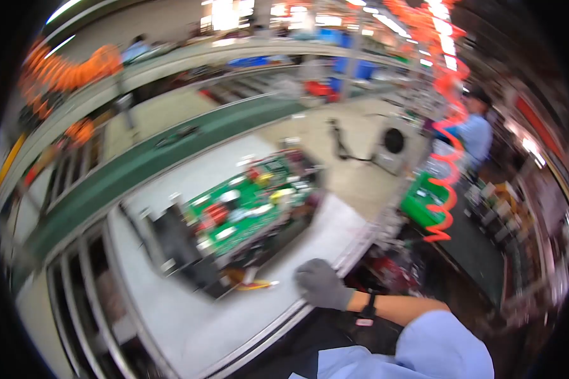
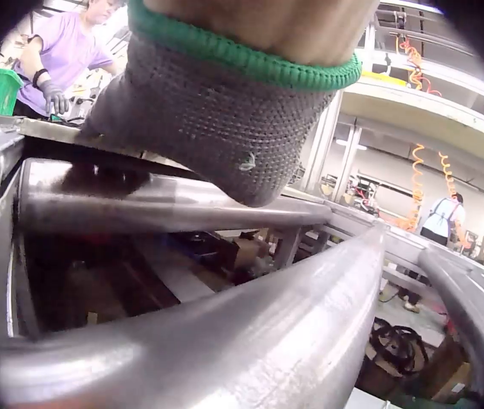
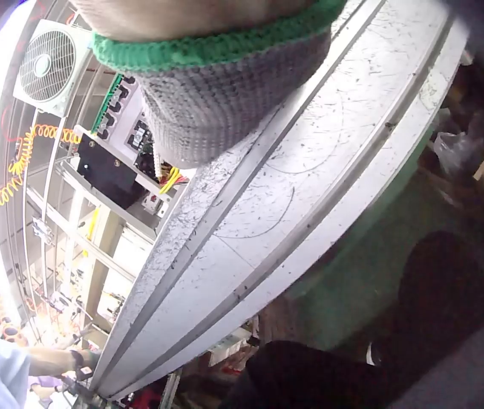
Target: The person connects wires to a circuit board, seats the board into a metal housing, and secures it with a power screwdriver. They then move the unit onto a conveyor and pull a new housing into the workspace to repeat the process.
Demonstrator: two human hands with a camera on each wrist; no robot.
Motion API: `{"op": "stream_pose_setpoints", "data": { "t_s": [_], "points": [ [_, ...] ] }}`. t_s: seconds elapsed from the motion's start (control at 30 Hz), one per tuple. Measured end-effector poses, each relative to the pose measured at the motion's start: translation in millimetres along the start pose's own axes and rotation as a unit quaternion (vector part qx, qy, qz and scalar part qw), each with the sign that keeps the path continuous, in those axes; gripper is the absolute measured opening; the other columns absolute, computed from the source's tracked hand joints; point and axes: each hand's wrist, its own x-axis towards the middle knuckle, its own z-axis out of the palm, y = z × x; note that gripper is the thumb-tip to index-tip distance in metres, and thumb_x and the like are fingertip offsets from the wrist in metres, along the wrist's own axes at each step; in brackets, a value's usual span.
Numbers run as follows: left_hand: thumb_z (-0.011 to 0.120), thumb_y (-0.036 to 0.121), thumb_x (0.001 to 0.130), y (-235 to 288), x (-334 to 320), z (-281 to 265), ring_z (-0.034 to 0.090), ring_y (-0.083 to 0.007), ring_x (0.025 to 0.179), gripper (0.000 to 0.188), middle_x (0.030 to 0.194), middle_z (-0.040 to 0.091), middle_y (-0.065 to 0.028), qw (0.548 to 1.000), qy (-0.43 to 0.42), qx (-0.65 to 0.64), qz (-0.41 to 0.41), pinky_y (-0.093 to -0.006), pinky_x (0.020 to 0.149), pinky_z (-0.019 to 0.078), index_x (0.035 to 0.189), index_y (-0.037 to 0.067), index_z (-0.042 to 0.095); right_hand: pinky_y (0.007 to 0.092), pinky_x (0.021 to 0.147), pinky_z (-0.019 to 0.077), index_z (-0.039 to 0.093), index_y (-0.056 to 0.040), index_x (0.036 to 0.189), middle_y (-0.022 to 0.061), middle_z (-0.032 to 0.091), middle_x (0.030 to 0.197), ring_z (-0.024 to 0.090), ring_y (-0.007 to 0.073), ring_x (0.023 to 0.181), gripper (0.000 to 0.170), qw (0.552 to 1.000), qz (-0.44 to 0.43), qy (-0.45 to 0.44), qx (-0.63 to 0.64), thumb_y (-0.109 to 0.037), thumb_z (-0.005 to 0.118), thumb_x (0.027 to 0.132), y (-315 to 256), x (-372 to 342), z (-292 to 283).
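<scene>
In the head view, my right hand (image 1: 322,284), in a grey knitted glove, rests near the front edge of the white work surface (image 1: 189,335), its fingers bunched and blurred. Beside it lies a black housing (image 1: 180,237) with a populated green circuit board (image 1: 234,235) and yellow wires (image 1: 254,285) at its near end. The right wrist view shows the green-cuffed glove (image 3: 208,111) low over the surface, close to those wires. My left hand (image 2: 216,128), also gloved, appears only in the left wrist view, above metal rollers (image 2: 216,341); its fingers are hidden.
A green conveyor strip (image 1: 152,155) runs behind the work surface, under a long shelf. A fan (image 1: 394,140) and green bin (image 1: 423,199) stand to the right. Coiled orange hoses (image 1: 446,170) hang overhead. Another person (image 2: 67,51) works across the rollers.
</scene>
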Motion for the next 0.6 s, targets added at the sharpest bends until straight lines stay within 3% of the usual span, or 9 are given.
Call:
{"op": "stream_pose_setpoints", "data": {
  "t_s": [0.03,0.1,0.2,0.23,0.27,0.33,0.6],
  "points": [
    [0.053,0.072,0.087,0.4,6.6,8.8,0.056,-0.0437,0.114,0.085,0.126,0.06,-0.0245,1.0,0.005,0.0,0.007,-0.0521,0.098,0.0463,0.128,-0.003,0.062,0.0507,0.083,0.0469,0.062,-0.0069,0.089,0.0135,0.061,0.095,0.058,0.0366,0.09,0.021,0.999,-0.023,-0.01,0.026,-0.007,0.064,0.068,0.6,2.7,-1.4],
    [0.051,0.073,0.087,-0.3,24.7,29.3,0.043,-0.0428,0.128,0.091,0.139,0.047,-0.0245,1.0,0.006,0.012,0.005,-0.0531,0.107,0.0369,0.138,-0.002,0.051,0.0486,0.084,0.0441,0.06,-0.0036,0.091,0.0173,0.059,0.098,0.054,0.0383,0.093,0.022,0.998,0.023,-0.049,0.043,-0.006,0.061,0.068,8.3,-7.5,3.8],
    [0.047,0.075,0.088,3.6,32.6,42.9,0.023,-0.0414,0.149,0.101,0.16,0.027,-0.0246,0.998,-0.004,0.012,-0.068,-0.0546,0.12,0.0227,0.153,-0.001,0.035,0.0497,0.08,0.0427,0.056,-0.0018,0.092,0.0168,0.057,0.095,0.052,0.0392,0.091,0.025,0.998,0.018,-0.014,0.057,-0.003,0.057,0.067,2.4,0.2,3.8],
    [0.046,0.076,0.088,-6.8,26.4,52.0,0.016,-0.041,0.156,0.105,0.167,0.021,-0.0246,0.995,-0.005,0.008,-0.101,-0.0551,0.124,0.0179,0.158,0.0,0.03,0.0498,0.079,0.0433,0.057,-0.002,0.093,0.0167,0.057,0.094,0.053,0.0391,0.09,0.021,0.999,0.002,-0.003,0.04,-0.004,0.057,0.071,6.3,0.1,7.9],
    [0.048,0.078,0.086,13.4,-1.1,22.0,0.012,-0.0408,0.157,0.113,0.167,0.017,-0.0263,0.99,-0.013,0.032,-0.135,-0.0539,0.125,0.0149,0.16,-0.003,0.021,0.0494,0.08,0.0446,0.059,-0.0023,0.094,0.0171,0.058,0.096,0.054,0.0388,0.09,0.018,1.0,0.004,0.001,0.023,-0.006,0.059,0.076,5.9,1.9,8.5],
    [0.047,0.077,0.088,9.6,1.0,22.6,0.011,-0.0411,0.157,0.112,0.169,0.012,-0.0257,0.991,-0.028,0.043,-0.123,-0.0548,0.125,0.0142,0.161,-0.002,0.017,0.049,0.082,0.0458,0.06,-0.0016,0.094,0.0176,0.059,0.098,0.055,0.039,0.092,0.016,1.0,0.014,0.0,0.018,-0.006,0.059,0.079,2.7,1.3,6.3],
    [0.052,0.078,0.085,30.2,-7.1,2.8,0.016,-0.041,0.156,0.115,0.166,0.019,-0.0267,0.989,-0.061,0.053,-0.124,-0.0515,0.125,0.0156,0.159,-0.004,0.021,0.0491,0.084,0.0463,0.059,0.0008,0.096,0.0191,0.059,0.1,0.055,0.0393,0.094,0.014,1.0,0.014,-0.016,0.014,-0.003,0.057,0.083,0.1,-0.2,4.9]
  ]
}}
